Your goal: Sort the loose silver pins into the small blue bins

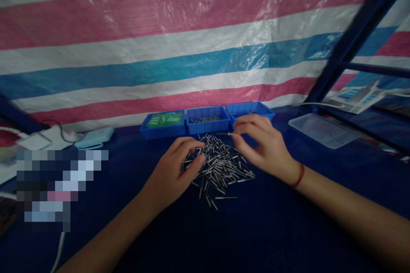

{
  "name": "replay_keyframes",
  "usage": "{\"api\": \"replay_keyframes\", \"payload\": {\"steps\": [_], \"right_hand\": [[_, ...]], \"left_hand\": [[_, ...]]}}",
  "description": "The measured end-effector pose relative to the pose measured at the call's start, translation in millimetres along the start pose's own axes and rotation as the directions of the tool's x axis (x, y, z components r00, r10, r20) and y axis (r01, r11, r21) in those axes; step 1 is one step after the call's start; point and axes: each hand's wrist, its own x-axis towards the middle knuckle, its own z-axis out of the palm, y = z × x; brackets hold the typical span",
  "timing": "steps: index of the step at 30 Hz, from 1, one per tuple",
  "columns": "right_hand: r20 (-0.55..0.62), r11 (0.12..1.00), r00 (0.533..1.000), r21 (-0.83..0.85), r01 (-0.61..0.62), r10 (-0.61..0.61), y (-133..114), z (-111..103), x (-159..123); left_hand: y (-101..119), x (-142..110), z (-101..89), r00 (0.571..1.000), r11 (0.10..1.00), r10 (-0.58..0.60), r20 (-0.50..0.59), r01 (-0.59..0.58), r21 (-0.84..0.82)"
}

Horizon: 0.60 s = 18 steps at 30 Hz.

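Note:
A loose heap of thin silvery blind rivets lies on the dark blue tabletop, with a few strays at its near edge. My left hand rests at the left side of the heap, thumb and fingers apart around its edge, and I see nothing held in it. Above the heap's right side, my right hand pinches a single rivet between thumb and forefinger; it points left and is slightly blurred. Just behind stand a middle blue bin with rivets in it and a right blue bin showing a few more.
A left blue bin holds green packets. To the right lies a translucent plastic lid. A light blue pouch, a white cable and a pixelated patch are at left. Striped sheeting hangs behind; a blue metal frame stands right.

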Motion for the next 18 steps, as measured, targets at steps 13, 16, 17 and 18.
{"api": "replay_keyframes", "payload": {"steps": [13,16,17,18], "right_hand": [[0.086,0.933,0.96,-0.274,-0.234,0.266,83,9,-11],[0.197,0.969,0.958,-0.173,-0.174,0.207,64,8,-10],[0.232,0.981,0.958,-0.137,-0.139,0.168,58,7,-10],[0.266,0.99,0.956,-0.105,-0.097,0.122,53,8,-9]], "left_hand": [[-45,7,-19.9,0.983,0.975,-0.088,0.158,0.053,0.216],[-53,9,-30.2,0.976,0.949,-0.146,0.163,0.091,0.303],[-55,9,-32.5,0.972,0.94,-0.162,0.172,0.099,0.326],[-57,9,-34.1,0.965,0.934,-0.177,0.192,0.103,0.343]]}}
